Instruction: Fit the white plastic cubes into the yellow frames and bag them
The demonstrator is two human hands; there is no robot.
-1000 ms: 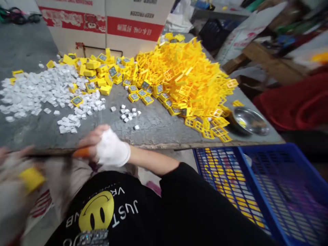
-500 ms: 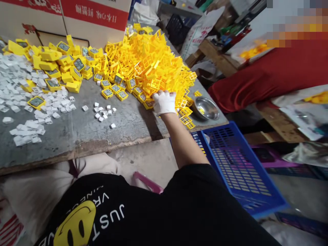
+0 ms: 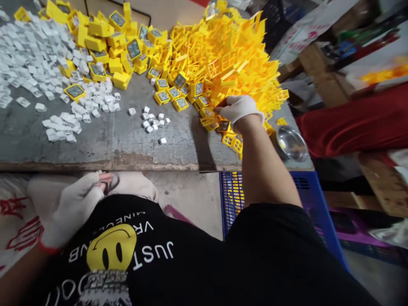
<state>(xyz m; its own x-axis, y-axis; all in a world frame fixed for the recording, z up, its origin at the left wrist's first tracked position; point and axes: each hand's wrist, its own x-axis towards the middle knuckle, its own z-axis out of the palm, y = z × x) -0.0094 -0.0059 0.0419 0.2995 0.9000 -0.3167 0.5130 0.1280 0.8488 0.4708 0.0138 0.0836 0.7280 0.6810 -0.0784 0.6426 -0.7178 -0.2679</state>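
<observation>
My right hand, in a white glove with bare fingertips, reaches over the table to the front edge of a heap of yellow plastic lattice frames. Its fingers bend to the left among yellow pieces; what they grip is partly hidden. Just below it lie a few loose lattice pieces. Close by on the left stand small yellow cases with grey patterned faces. My left hand, gloved the same way, is over my lap below the table edge. Its fingers are pressed together by a small dark shape that I cannot make out.
White plastic bits cover the table's left side, with a smaller cluster mid-table. More yellow cases are heaped at the back. A metal bowl sits at the right corner. Below stands a blue crate.
My left hand has come into view at the lower left. My right hand has turned, its fingers now pointing left along the heap's front edge. The view has shifted, too.
</observation>
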